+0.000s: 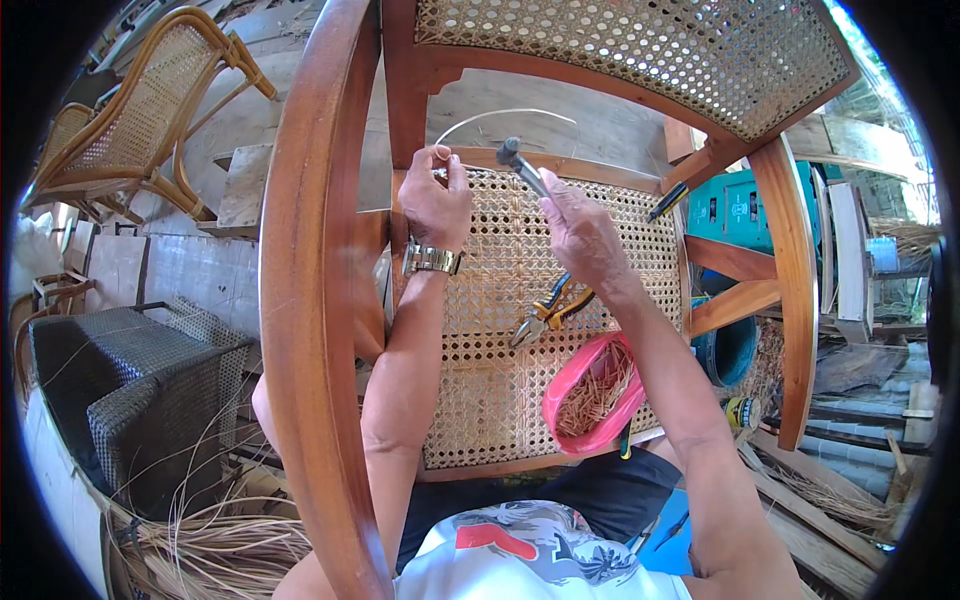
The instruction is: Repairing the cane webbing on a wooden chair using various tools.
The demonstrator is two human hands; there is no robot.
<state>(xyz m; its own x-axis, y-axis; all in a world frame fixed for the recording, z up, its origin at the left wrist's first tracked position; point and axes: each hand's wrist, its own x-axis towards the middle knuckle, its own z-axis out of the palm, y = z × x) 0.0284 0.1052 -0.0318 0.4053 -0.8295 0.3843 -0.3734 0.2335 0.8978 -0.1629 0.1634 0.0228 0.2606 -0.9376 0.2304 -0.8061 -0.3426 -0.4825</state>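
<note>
While the left hand (436,205) pinches a thin pale cane strand (490,116), the right hand (580,235) grips a small metal-headed hammer (521,165) over the woven cane seat (500,330).

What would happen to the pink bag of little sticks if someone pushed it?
The pink bag would probably crumple instead of sliding, since its thin rim sags. The sticks look thin and dry, so likely light. Its mouth lies open on the woven cane seat, so a push might spill some.
</note>
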